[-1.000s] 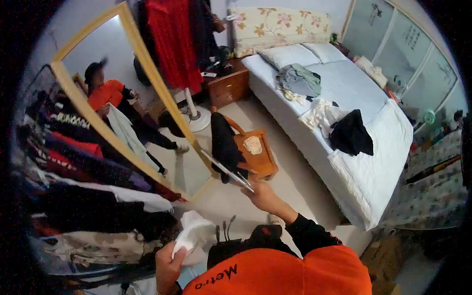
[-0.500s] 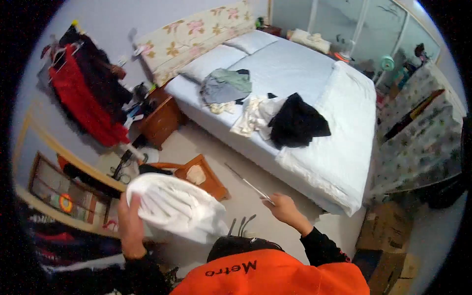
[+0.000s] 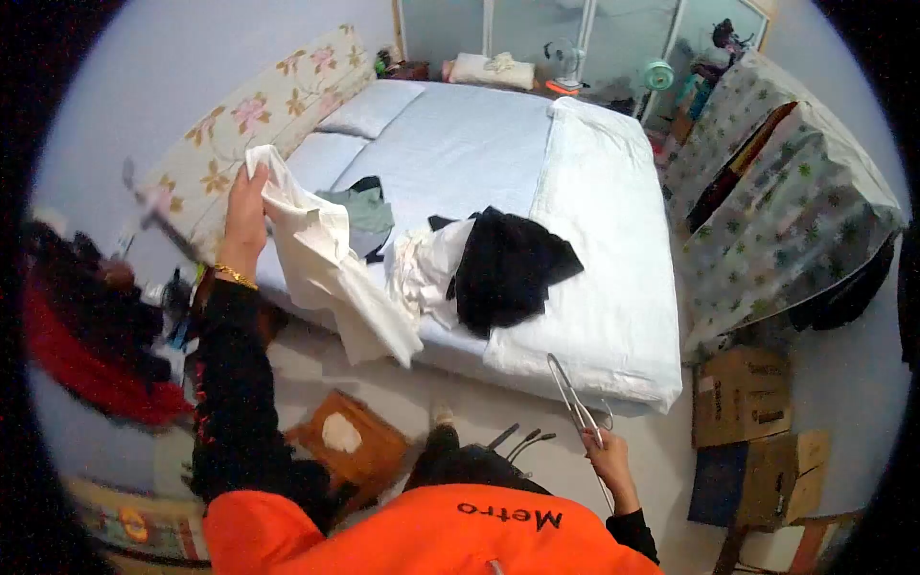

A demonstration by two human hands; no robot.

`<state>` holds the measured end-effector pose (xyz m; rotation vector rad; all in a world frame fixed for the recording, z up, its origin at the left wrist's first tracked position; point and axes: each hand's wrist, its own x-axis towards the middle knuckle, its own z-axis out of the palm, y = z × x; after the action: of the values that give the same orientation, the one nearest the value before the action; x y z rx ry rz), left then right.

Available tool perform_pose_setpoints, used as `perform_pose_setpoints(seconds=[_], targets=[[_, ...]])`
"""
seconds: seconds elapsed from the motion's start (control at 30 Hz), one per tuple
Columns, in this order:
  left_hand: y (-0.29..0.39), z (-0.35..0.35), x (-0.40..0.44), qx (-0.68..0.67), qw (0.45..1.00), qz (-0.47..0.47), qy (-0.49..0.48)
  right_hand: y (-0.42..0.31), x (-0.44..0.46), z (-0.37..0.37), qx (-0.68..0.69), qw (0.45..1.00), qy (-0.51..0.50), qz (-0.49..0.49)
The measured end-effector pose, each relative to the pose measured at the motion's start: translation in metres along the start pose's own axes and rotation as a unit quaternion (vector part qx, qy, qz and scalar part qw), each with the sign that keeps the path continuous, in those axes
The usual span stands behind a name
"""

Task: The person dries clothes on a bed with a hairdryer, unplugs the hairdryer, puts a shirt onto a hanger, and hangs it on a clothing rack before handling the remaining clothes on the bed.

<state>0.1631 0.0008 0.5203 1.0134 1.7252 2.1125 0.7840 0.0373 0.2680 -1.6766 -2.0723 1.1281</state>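
Pale bedding covers the bed (image 3: 613, 192), which fills the middle of the room, with a flowered headboard (image 3: 251, 113) at its left and cardboard boxes (image 3: 743, 393) near its right corner. We hold a white garment (image 3: 321, 254) up at the left with our left hand (image 3: 247, 209), the grip pinched on its upper edge; the cloth hangs slantwise before the bed's near left side. Our right hand (image 3: 610, 463) is low at the near right, its fingers wrapped around a thin metal hanger (image 3: 575, 407), which we carry apart from the garment.

Since a single hand bears the cloth, a slackened grip could drop it onto the floor (image 3: 652, 450) or the wooden chair (image 3: 379, 443) below. Its loose lower end could also brush the rumpled white clothing (image 3: 422, 268) and black garment (image 3: 508, 273) on the bed and drag them along if we swing it right. As for the hanger, sweeping it carelessly toward the bed could snag its hook in the bedding.
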Motion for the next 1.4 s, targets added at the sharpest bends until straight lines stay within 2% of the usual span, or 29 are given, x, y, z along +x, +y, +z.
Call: perform_pose_setpoints(seconds=[0.1,0.13,0.17,0.23,0.3,0.33,0.37,0.4,0.43,0.5,0.53,0.63,0.7,0.77,0.8,0.83,0.87,0.9,0.93,0.97,1.03,1.07,1.13,1.17,1.23,1.27,1.3,1.37,1.4], targets=[[-0.072,0.027,0.078,0.068,0.997,0.002,-0.033,-0.02,0.032,0.015,0.044,0.998,0.037,0.019],[-0.114,0.036,0.099,0.316,0.946,0.066,0.001,-0.026,0.039,0.019,0.064,0.997,0.046,0.015],[-0.164,0.046,0.117,0.542,0.83,0.126,0.037,-0.04,0.043,0.02,0.059,0.997,0.049,0.02],[-0.254,0.083,0.106,0.626,0.742,0.222,0.091,-0.072,0.049,0.015,0.1,0.991,0.045,0.074],[-0.376,0.113,0.092,0.567,0.773,0.267,-0.097,-0.079,0.058,0.019,0.056,0.993,0.058,0.092],[-0.338,0.146,0.065,0.417,0.877,-0.02,-0.239,-0.075,0.059,0.02,0.017,0.992,0.072,0.105],[-0.375,0.167,0.044,0.399,0.867,0.029,-0.297,-0.063,0.06,0.022,-0.026,0.985,0.071,0.153],[-0.423,0.184,0.018,0.342,0.883,-0.031,-0.321,-0.084,0.058,0.015,-0.011,0.98,0.063,0.188],[-0.427,0.201,-0.002,0.348,0.867,-0.032,-0.355,-0.075,0.055,0.015,-0.025,0.983,0.071,0.169],[-0.451,0.228,-0.029,0.382,0.828,-0.182,-0.369,-0.001,0.047,0.019,-0.067,0.984,0.076,0.145],[-0.449,0.233,-0.038,0.377,0.839,-0.198,-0.338,-0.006,0.06,0.006,-0.081,0.984,0.077,0.14],[-0.475,0.251,-0.052,0.386,0.829,-0.269,-0.302,-0.044,0.062,-0.035,0.079,0.961,0.014,0.265],[-0.493,0.257,-0.059,0.426,0.806,-0.303,-0.277,-0.036,0.074,-0.055,0.171,0.949,0.028,0.263],[-0.533,0.274,-0.078,0.359,0.851,-0.261,-0.279,-0.066,0.101,-0.066,0.18,0.96,0.091,0.196],[-0.532,0.289,-0.083,0.293,0.873,-0.249,-0.299,-0.091,0.132,-0.064,0.18,0.951,0.127,0.219],[-0.499,0.304,-0.086,0.247,0.88,-0.133,-0.382,-0.119,0.166,-0.06,0.182,0.94,0.159,0.242],[-0.436,0.322,-0.08,0.212,0.868,-0.135,-0.427,-0.126,0.195,-0.059,0.11,0.956,0.134,0.235],[-0.417,0.356,-0.096,0.207,0.871,-0.037,-0.445,-0.133,0.225,-0.058,0.037,0.968,0.109,0.224],[-0.397,0.383,-0.114,0.121,0.878,-0.056,-0.46,-0.143,0.251,-0.053,0.096,0.975,0.079,0.185],[-0.381,0.419,-0.127,0.135,0.834,-0.097,-0.527,-0.158,0.275,-0.048,0.152,0.977,0.049,0.143],[-0.283,0.425,-0.109,-0.231,0.797,-0.286,-0.48,-0.148,0.322,-0.041,0.007,0.996,0.018,-0.091],[-0.272,0.432,-0.108,-0.276,0.837,-0.194,-0.432,-0.138,0.341,-0.044,-0.076,0.984,0.045,-0.153],[-0.24,0.435,-0.079,-0.284,0.774,-0.296,-0.482,-0.122,0.374,-0.062,-0.179,0.954,0.102,-0.219],[-0.224,0.437,-0.064,-0.281,0.741,-0.346,-0.502,-0.114,0.389,-0.073,-0.198,0.945,0.133,-0.222],[-0.231,0.449,-0.062,-0.095,0.857,-0.098,-0.496,-0.103,0.413,-0.094,0.162,0.979,0.064,-0.105],[-0.238,0.452,-0.069,0.037,0.935,-0.003,-0.353,-0.147,0.406,-0.111,0.145,0.983,0.064,-0.089],[-0.242,0.452,-0.073,0.163,0.964,0.098,-0.188,-0.165,0.403,-0.123,0.18,0.976,0.047,-0.116],[-0.229,0.442,-0.068,0.36,0.922,0.122,-0.078,-0.203,0.39,-0.151,0.286,0.951,-0.024,-0.113],[-0.238,0.439,-0.069,0.364,0.919,0.13,-0.079,-0.219,0.381,-0.165,0.279,0.946,-0.029,-0.16]])
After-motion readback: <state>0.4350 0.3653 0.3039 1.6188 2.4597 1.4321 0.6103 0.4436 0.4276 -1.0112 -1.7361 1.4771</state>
